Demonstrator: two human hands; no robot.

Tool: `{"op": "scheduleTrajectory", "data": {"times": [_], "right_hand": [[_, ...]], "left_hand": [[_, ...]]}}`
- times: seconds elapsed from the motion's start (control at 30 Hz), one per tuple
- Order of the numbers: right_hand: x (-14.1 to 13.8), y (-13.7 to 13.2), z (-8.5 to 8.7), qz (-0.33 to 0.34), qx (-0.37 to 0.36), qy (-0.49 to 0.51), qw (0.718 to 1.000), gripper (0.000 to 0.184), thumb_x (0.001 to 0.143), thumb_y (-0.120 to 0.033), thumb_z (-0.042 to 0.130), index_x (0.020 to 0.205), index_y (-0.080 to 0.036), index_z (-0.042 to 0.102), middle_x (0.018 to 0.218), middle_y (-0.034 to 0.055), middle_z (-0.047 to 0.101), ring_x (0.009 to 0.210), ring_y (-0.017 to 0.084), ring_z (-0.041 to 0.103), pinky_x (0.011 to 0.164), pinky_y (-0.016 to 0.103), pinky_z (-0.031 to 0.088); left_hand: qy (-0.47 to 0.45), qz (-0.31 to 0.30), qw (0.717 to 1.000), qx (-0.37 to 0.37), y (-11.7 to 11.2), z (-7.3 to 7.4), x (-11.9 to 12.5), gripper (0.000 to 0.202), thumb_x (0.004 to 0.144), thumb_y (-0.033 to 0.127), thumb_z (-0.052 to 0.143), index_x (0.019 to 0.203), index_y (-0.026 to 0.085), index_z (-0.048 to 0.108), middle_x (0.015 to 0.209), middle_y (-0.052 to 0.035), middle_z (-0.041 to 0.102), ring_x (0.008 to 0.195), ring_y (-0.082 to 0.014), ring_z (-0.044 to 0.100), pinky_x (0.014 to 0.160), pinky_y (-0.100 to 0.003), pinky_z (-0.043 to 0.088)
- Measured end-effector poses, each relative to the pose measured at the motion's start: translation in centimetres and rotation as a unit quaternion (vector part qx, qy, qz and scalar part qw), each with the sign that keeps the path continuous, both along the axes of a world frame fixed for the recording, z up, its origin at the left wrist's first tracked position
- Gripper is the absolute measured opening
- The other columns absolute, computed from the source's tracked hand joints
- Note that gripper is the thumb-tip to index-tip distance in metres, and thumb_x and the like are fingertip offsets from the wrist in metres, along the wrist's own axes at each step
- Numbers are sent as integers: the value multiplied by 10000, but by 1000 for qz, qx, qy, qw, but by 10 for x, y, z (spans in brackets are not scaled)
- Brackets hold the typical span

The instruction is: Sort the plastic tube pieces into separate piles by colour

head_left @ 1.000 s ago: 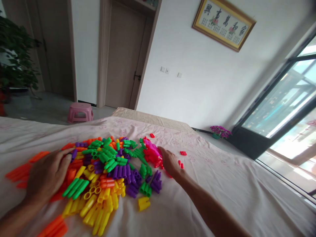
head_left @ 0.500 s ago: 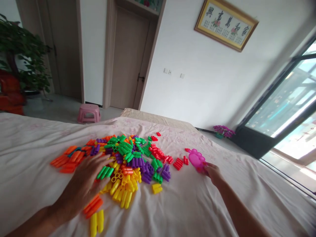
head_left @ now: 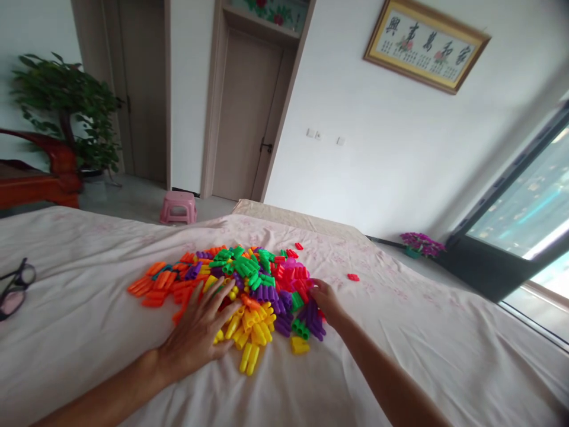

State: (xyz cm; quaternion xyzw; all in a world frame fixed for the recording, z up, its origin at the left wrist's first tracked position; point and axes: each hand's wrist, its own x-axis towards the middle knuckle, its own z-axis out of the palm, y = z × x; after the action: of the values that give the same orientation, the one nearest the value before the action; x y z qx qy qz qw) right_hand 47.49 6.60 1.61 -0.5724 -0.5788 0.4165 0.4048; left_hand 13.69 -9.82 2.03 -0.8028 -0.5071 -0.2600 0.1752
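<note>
A heap of short plastic tubes (head_left: 249, 284) in green, purple, orange, yellow and red lies on a pale pink bedsheet (head_left: 400, 332). My left hand (head_left: 200, 332) lies flat on the heap's near left side, fingers spread over yellow and orange tubes. My right hand (head_left: 324, 299) rests at the heap's right edge, its fingers stretched against red and purple tubes. A bright pink piece (head_left: 290, 264) shows among the red tubes just beyond that hand. Neither hand grips anything that I can see.
Dark-framed glasses (head_left: 14, 287) lie on the sheet at far left. One red tube (head_left: 353, 277) sits apart to the right. Beyond the bed stand a pink stool (head_left: 178, 207), a leafy plant (head_left: 66, 112), a door (head_left: 246, 118) and a small purple flower pot (head_left: 420, 244).
My right hand swung out to the right with the pink piece, then came back to the heap's edge. My left hand slid right onto the yellow tubes; the heap is more bunched.
</note>
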Motion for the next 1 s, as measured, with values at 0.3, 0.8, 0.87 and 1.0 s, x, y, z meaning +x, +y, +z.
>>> {"op": "scheduleTrajectory", "data": {"times": [0.3,0.8,0.87,1.0], "right_hand": [[-61,-11,25,152,-66,60,984,272,676,-246,573,920,-184,678,695,1,695,571,148,608,541,245,488],[-128,-25,66,157,105,-55,981,216,692,-218,449,886,-181,537,694,-9,611,579,149,587,509,240,458],[-138,-28,74,132,182,-155,962,155,733,-197,443,862,-187,528,684,-4,599,601,145,571,536,231,420],[-155,-39,89,134,294,-296,899,216,844,-214,426,1012,-175,556,789,53,658,721,185,606,619,255,398]], "left_hand": [[-58,18,998,-12,7,2,11,547,774,355,651,1310,272,576,1539,-93,391,1430,-347,296,1157,-571,247],[-123,108,985,57,10,-4,-3,648,858,243,565,1469,188,359,1555,-172,297,1402,-341,337,1111,-537,355],[-125,107,984,68,10,-3,-4,721,855,247,571,1511,187,278,1564,-175,277,1433,-349,283,1134,-555,318],[-121,87,987,67,6,1,-2,715,869,254,559,1521,216,268,1576,-158,255,1462,-343,230,1164,-567,263]]}}
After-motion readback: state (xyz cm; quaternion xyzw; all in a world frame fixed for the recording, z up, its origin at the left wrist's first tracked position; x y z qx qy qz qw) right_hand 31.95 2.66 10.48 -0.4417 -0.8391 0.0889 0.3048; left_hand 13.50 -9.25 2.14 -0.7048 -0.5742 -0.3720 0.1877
